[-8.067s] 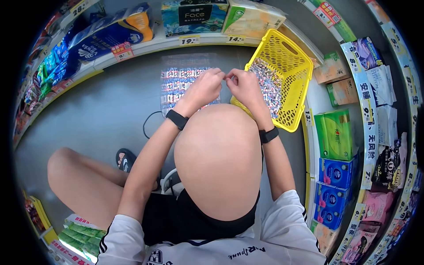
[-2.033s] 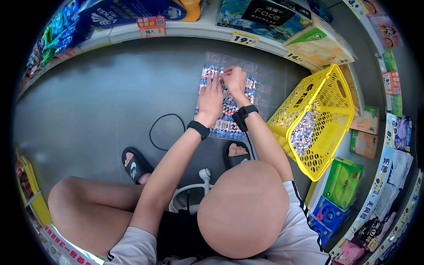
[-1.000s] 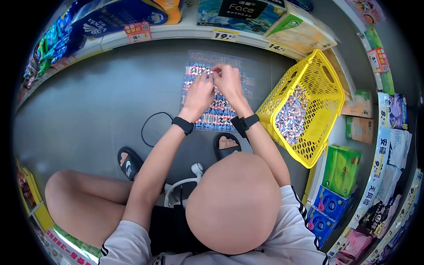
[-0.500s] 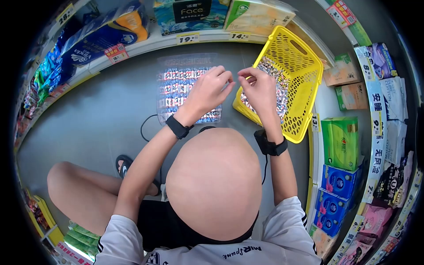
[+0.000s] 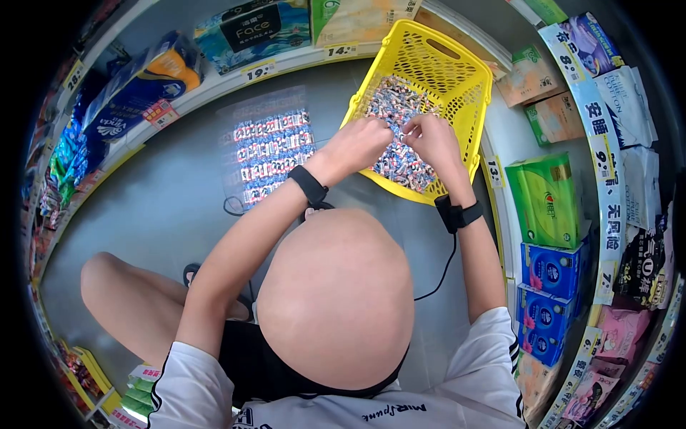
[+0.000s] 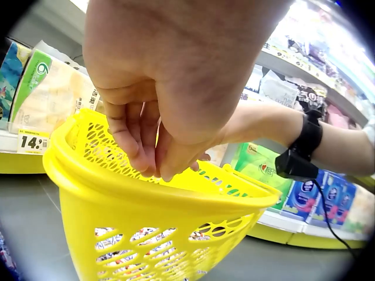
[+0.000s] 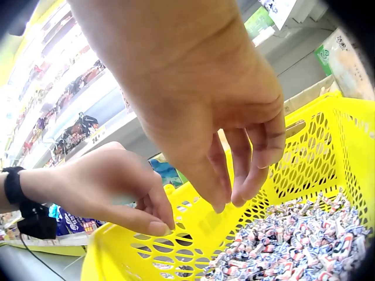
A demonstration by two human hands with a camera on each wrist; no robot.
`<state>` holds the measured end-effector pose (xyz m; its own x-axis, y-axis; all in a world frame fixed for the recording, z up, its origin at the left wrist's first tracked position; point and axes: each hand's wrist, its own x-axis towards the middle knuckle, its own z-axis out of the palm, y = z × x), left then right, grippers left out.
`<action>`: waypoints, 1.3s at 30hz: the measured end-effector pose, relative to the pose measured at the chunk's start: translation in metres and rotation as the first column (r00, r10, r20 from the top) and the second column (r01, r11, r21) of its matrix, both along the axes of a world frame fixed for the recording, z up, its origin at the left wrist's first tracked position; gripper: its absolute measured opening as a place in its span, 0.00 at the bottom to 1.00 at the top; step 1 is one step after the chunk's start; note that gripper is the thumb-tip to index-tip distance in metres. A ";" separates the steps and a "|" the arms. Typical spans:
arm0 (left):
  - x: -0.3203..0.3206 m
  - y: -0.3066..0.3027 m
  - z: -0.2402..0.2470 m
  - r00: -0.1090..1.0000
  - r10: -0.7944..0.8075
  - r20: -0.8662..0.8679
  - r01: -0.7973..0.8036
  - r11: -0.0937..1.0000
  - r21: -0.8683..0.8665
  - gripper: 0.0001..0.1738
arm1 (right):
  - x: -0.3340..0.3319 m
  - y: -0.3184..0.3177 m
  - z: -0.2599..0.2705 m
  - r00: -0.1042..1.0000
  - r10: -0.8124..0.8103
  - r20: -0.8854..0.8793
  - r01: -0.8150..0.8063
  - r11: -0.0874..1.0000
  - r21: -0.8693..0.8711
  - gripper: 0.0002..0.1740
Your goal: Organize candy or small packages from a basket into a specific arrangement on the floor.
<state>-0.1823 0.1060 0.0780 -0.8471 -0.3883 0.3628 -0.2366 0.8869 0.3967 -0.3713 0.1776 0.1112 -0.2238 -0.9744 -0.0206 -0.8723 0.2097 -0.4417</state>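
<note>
Wrapped candies [image 5: 389,154] with red, white and blue twisted wrappers heap in a yellow plastic basket [image 5: 457,71]. My left hand [image 5: 363,143] hangs over the basket's near-left rim, its fingers loosely bent and the thumb close to the fingertips. My right hand [image 5: 432,143] is above the candy heap, fingers bent downward; in the right wrist view a gap shows between thumb and fingers, with nothing in it. To the left, rows of similar candies [image 5: 275,150] lie on a clear plastic sheet [image 5: 286,100] on the floor.
Shelves of tissue packs [image 5: 547,204] run along the right, with more packs behind the basket. A black cable [image 5: 446,272] hangs from the right wristband. My raised knee [image 5: 336,286] is between the forearms. Grey floor tiles [image 5: 164,193] spread to the left.
Earlier both hands worked over the candy rows on the sheet. They have since lifted away and moved right, over the basket; the head view has swung towards the basket too.
</note>
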 end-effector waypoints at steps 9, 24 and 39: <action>-0.041 -0.009 -0.025 0.970 -0.042 0.239 0.038 0.999 0.021 0.03 | -0.034 -0.022 -0.028 0.983 0.141 -0.121 -0.087 0.925 0.370 0.09; -0.093 -0.024 -0.031 0.815 -0.246 0.524 0.154 0.965 0.214 0.10 | -0.056 -0.031 -0.096 0.995 0.080 0.055 -0.097 0.836 0.540 0.26; -0.109 -0.041 -0.064 0.780 -0.263 0.568 0.054 0.932 0.358 0.12 | -0.054 -0.037 -0.134 0.992 0.127 -0.007 -0.094 0.771 0.630 0.26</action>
